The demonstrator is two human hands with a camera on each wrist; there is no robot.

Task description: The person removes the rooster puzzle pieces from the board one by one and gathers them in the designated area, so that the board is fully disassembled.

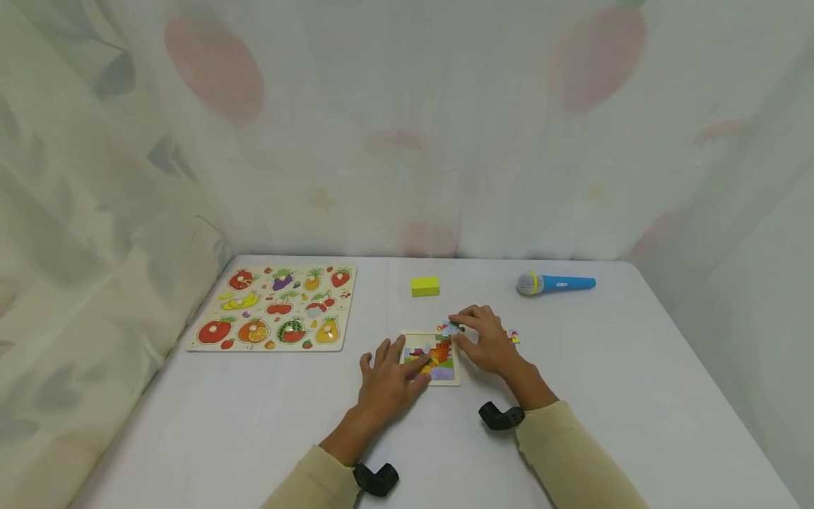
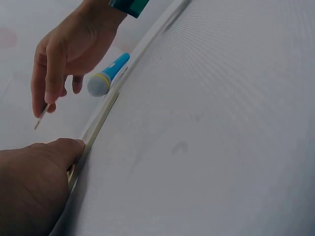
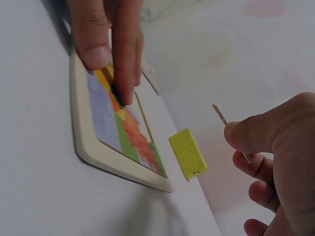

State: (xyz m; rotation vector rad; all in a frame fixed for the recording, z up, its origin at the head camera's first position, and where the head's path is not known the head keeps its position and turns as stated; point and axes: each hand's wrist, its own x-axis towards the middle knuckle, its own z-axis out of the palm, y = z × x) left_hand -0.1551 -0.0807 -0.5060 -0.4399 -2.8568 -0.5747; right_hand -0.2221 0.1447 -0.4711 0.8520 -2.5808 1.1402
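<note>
A small jigsaw puzzle in a pale wooden frame (image 1: pixel 448 383) lies on the table, showing an orange, green and lilac picture. My left hand (image 1: pixel 389 385) rests at its left side, with fingers laid on the frame and picture; in the right wrist view, its fingertips (image 3: pixel 98 57) touch the pieces. Over the frame's top right corner, my right hand (image 1: pixel 488 345) pinches a thin puzzle piece (image 1: pixel 449 329) between thumb and fingers. The right wrist view shows that piece (image 3: pixel 219 114) edge-on, raised above the puzzle. Another colourful piece (image 1: pixel 514 337) lies partly hidden behind the right hand.
A fruit peg board (image 1: pixel 348 311) lies at the left of the table. Behind the puzzle is a yellow-green block (image 1: pixel 425 286), and a blue toy microphone (image 1: pixel 562 283) lies at the back right. Curtains (image 1: pixel 407 198) hang behind and beside the white table (image 1: pixel 610 396).
</note>
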